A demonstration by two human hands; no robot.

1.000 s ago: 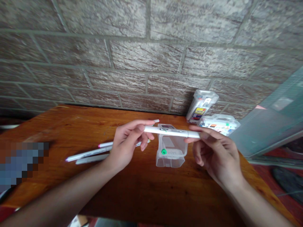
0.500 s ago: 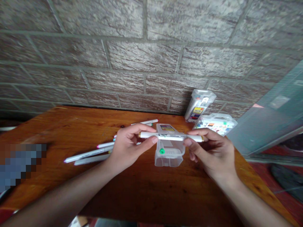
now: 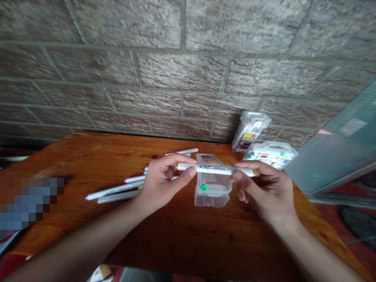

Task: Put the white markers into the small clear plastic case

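Note:
A white marker (image 3: 216, 169) with brownish-gold ends is held level between both my hands, its printed side showing. My left hand (image 3: 163, 180) pinches it near one end with thumb and fingers. Near the other end, my right hand (image 3: 268, 192) grips it the same way. Behind and below the marker lies a clear plastic case (image 3: 212, 199) with a label on its far part. One green-ended marker (image 3: 203, 188) is in the case. Several white markers (image 3: 117, 190) with coloured ends lie on the table left of the case, partly hidden by my left hand.
On the wooden table (image 3: 176, 243), a tall clear marker case (image 3: 249, 131) stands against the stone-block wall (image 3: 182, 70). Beside it is a second clear case (image 3: 270, 154) with a handle, filled with markers. A pixelated patch (image 3: 26, 205) covers something at the left.
The whole view has shifted slightly, so things appear a little further right. The marker stays in both hands and seems turned slightly, with its print showing differently.

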